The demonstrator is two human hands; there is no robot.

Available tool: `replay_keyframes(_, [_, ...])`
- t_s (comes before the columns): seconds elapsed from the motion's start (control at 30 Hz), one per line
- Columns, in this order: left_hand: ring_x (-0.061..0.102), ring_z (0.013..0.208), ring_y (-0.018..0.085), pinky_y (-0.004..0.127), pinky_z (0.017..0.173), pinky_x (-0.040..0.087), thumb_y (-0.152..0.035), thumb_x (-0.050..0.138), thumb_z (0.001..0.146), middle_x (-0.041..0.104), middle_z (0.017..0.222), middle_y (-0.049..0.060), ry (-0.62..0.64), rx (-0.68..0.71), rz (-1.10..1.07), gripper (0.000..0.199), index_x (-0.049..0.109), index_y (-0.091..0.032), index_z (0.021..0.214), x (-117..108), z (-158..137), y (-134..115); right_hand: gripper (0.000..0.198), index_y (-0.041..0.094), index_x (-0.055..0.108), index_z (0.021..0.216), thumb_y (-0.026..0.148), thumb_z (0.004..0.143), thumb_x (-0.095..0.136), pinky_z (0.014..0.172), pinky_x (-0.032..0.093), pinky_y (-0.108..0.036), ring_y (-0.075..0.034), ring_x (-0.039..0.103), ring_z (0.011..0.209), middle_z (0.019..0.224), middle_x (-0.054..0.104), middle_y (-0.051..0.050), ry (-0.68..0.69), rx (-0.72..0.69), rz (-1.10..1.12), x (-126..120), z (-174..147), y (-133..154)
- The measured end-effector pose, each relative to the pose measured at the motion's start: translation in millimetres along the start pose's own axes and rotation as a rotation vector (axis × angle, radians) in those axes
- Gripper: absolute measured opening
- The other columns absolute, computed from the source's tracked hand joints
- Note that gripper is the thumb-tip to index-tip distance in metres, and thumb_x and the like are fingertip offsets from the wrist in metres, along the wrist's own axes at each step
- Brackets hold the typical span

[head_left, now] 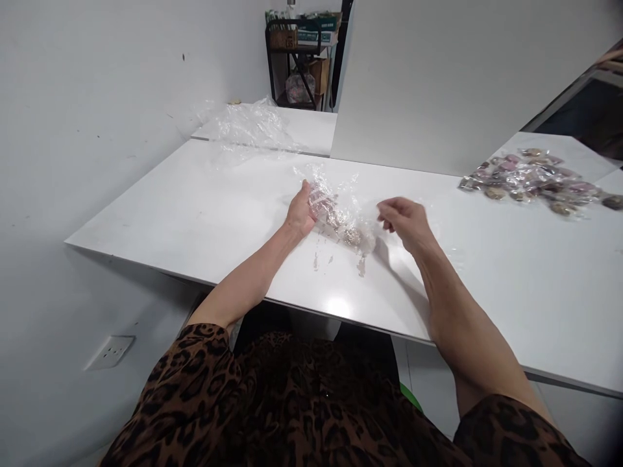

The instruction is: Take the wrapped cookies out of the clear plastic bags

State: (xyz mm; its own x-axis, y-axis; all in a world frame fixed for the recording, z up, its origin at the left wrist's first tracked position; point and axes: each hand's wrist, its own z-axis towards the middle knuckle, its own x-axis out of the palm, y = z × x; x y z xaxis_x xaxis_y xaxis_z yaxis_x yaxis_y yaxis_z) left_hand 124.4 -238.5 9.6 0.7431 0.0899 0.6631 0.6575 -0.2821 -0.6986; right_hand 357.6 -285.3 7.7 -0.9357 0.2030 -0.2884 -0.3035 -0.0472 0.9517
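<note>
My left hand [302, 211] is closed on the left side of a clear, crinkled plastic bag [341, 211]. Pink and brownish pieces show through the film, but glare hides what they are. The bag rests low over the white table in front of me. To its right, my right hand [403, 220] hovers with thumb and fingers pinched together, a short gap from the bag. Whether a thin bit of film sits in that pinch is too faint to make out.
A heap of clear-wrapped pink and brown pieces [530, 178] lies at the table's [160, 207] right. Loose clear plastic sheeting [253, 126] is piled at the back left. A large pale panel [413, 84] stands behind the table, beside a dark shelf rack [294, 50].
</note>
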Motion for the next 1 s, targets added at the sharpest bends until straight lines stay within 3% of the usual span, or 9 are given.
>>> replay_keyframes(0.1, [0.077,0.097,0.021,0.032,0.087,0.060,-0.053,0.046,0.106,0.077,0.110,0.012,0.026,-0.057,-0.045,0.050,0.064,-0.017,0.137,1.3,-1.7,-1.9,0.030,0.023,0.065,0.104,0.050,0.091,0.064,0.082,0.056,-0.041,-0.021,0.066,0.092,0.101,0.069,-0.008,-0.336,-0.302,-0.046,-4.3,-0.4,3.9])
replay_keyframes(0.17, [0.077,0.090,0.018,0.029,0.084,0.060,-0.050,0.039,0.108,0.078,0.102,0.009,0.079,-0.099,-0.048,0.051,0.063,-0.018,0.139,2.1,-3.4,-0.5,0.041,0.025,0.063,0.118,0.057,0.092,0.063,0.100,0.052,-0.051,-0.028,0.062,0.119,0.126,0.066,-0.011,-0.341,-0.385,-0.144,-6.9,-1.8,6.5])
replay_keyframes(0.33, [0.075,0.075,0.015,0.026,0.079,0.060,-0.053,0.035,0.109,0.077,0.090,0.005,0.199,-0.170,-0.023,0.054,0.060,-0.022,0.146,4.4,-8.3,4.6,0.079,0.027,0.053,0.147,0.070,0.083,0.071,0.102,0.051,-0.053,-0.034,0.055,0.132,0.141,0.061,-0.015,0.225,-0.237,-0.237,-8.6,-7.1,7.9])
replay_keyframes(0.43, [0.074,0.069,0.014,0.026,0.076,0.061,-0.053,0.034,0.109,0.076,0.087,0.004,0.225,-0.182,-0.016,0.054,0.060,-0.022,0.145,4.6,-9.3,5.1,0.064,0.022,0.073,0.120,0.070,0.078,0.076,0.089,0.053,-0.042,-0.026,0.066,0.101,0.109,0.072,-0.010,0.495,-0.093,-0.169,-5.5,-9.7,7.3])
replay_keyframes(0.5, [0.074,0.072,0.014,0.027,0.079,0.061,-0.053,0.036,0.109,0.076,0.089,0.004,0.208,-0.182,-0.027,0.053,0.061,-0.021,0.144,4.6,-8.9,4.4,0.053,0.018,0.076,0.091,0.070,0.077,0.077,0.074,0.048,-0.034,-0.018,0.059,0.077,0.081,0.067,-0.005,0.531,-0.058,-0.121,-3.9,-11.0,8.6])
replay_keyframes(0.63, [0.076,0.098,0.019,0.030,0.094,0.060,-0.057,0.045,0.105,0.075,0.109,0.010,0.078,-0.147,-0.100,0.057,0.058,-0.019,0.146,5.8,-8.4,2.9,0.046,0.019,0.069,0.073,0.064,0.078,0.079,0.059,0.033,-0.030,-0.012,0.041,0.061,0.062,0.050,0.001,0.274,-0.152,-0.094,-7.6,-13.5,17.3])
replay_keyframes(0.77, [0.064,0.129,0.027,0.039,0.100,0.059,-0.070,0.049,0.097,0.062,0.136,0.018,-0.073,-0.176,-0.034,0.079,0.042,-0.020,0.157,6.9,-12.1,6.3,0.034,0.022,0.070,0.074,0.054,0.083,0.077,0.062,0.037,-0.031,-0.014,0.045,0.064,0.066,0.053,0.001,0.027,-0.287,-0.202,-13.6,-17.2,31.7])
replay_keyframes(0.87, [0.064,0.125,0.029,0.044,0.099,0.060,-0.071,0.060,0.091,0.059,0.136,0.018,0.007,-0.236,0.068,0.083,0.042,-0.023,0.155,6.5,-17.0,15.1,0.030,0.024,0.070,0.075,0.052,0.084,0.075,0.066,0.043,-0.033,-0.017,0.053,0.069,0.069,0.057,-0.001,-0.087,-0.335,-0.255,-11.1,-19.8,43.7])
replay_keyframes(1.0, [0.071,0.096,0.026,0.048,0.093,0.061,-0.044,0.083,0.083,0.065,0.107,0.015,0.272,-0.391,0.263,0.053,0.066,-0.013,0.121,4.6,-21.5,29.3,0.029,0.027,0.072,0.076,0.055,0.081,0.076,0.068,0.049,-0.036,-0.022,0.060,0.078,0.079,0.065,-0.004,-0.119,-0.353,-0.262,-1.7,-23.7,57.9])
